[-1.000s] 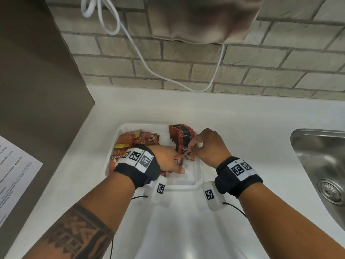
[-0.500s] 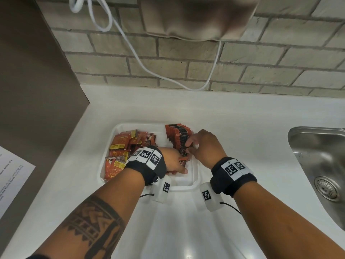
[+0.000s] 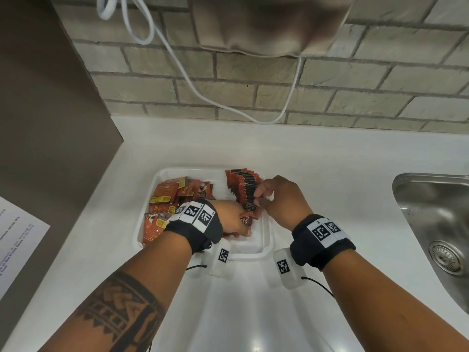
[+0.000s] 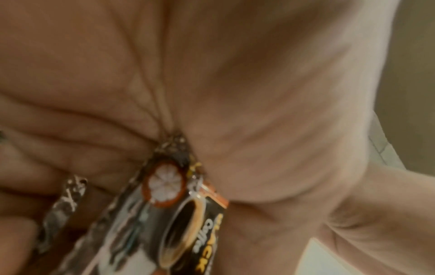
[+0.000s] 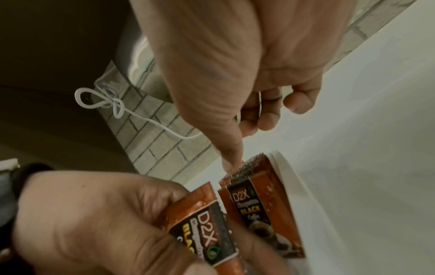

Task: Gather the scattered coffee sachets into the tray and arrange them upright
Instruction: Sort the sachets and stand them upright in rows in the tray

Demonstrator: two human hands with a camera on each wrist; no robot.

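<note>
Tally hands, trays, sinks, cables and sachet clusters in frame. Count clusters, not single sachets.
Hands: 2 (left hand, right hand)
Tray: 1
Sink: 1
White cable: 1
Sachet clusters: 3 (upright row, loose pile, held bunch in the left hand)
Total: 8

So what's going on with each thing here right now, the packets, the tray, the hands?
Upright row of sachets: standing on edge at the tray's right side.
Loose sachets: lying jumbled at the tray's left side.
Tray: on the counter, partly filled.
Left hand: grips several sachets.
Right hand: pinches the nearest sachet of the row.
Sink: dry, nothing visible in it.
</note>
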